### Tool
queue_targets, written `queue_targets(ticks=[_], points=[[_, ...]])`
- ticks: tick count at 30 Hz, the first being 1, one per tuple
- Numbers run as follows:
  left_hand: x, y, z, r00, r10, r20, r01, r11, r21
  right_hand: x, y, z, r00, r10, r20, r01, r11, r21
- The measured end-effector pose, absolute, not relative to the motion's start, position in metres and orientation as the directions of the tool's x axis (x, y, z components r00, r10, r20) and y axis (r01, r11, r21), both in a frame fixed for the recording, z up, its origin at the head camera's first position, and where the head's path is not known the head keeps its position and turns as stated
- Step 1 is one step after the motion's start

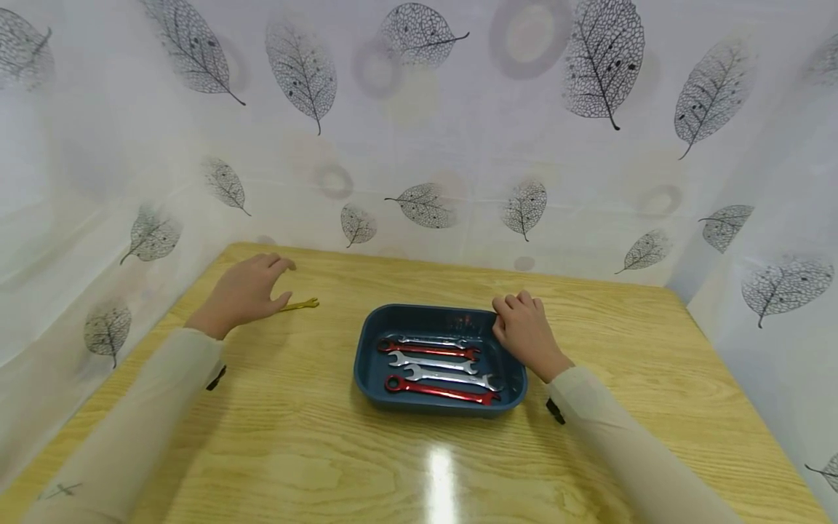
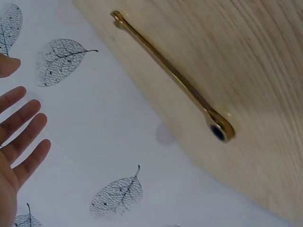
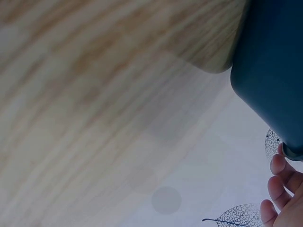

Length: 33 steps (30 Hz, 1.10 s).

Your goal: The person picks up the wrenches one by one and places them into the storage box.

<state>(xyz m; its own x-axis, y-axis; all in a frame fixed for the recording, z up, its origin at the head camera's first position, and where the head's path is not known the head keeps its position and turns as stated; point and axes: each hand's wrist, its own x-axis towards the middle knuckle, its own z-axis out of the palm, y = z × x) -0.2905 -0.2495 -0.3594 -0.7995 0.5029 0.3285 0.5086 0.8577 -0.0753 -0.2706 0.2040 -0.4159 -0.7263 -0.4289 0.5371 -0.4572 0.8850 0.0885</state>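
Observation:
A gold ratcheting combination wrench lies on the left of the table. My left hand hovers over it with fingers spread, apart from it; in the head view the hand hides most of the wrench. The fingers of this hand hold nothing. At the table's middle stands a dark blue tray. My right hand grips its rim at the far right corner, the fingers curled over the edge. Inside lie several wrenches side by side, among them a red one in front and a silver one behind it.
The wood-grain table carries a bright glare spot in front of the tray. A white leaf-printed sheet hangs along the table's back and both sides.

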Motion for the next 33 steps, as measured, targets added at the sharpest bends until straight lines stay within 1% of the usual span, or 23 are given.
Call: queue_targets(ticks=[7, 13, 24, 28, 33], points=[[-0.296, -0.265, -0.368, -0.796, 0.498, 0.343, 0.507, 0.859, -0.070, -0.271, 0.203, -0.415, -0.722, -0.430, 0.542, -0.460, 0.884, 0.088], [-0.301, -0.275, -0.377, -0.779, 0.524, 0.345, 0.540, 0.840, -0.055, -0.271, 0.204, -0.415, -0.725, -0.432, 0.537, -0.455, 0.885, 0.097], [-0.310, -0.285, -0.395, -0.810, 0.545, 0.216, 0.561, 0.828, 0.018, -0.271, 0.204, -0.415, -0.734, -0.427, 0.528, -0.454, 0.887, 0.085], [-0.314, -0.287, -0.401, -0.813, 0.551, 0.187, 0.565, 0.825, 0.023, -0.270, 0.203, -0.414, -0.740, -0.424, 0.523, -0.453, 0.888, 0.079], [-0.317, -0.288, -0.407, -0.813, 0.557, 0.171, 0.566, 0.825, 0.003, -0.270, 0.203, -0.414, -0.735, -0.428, 0.526, -0.458, 0.885, 0.080]])
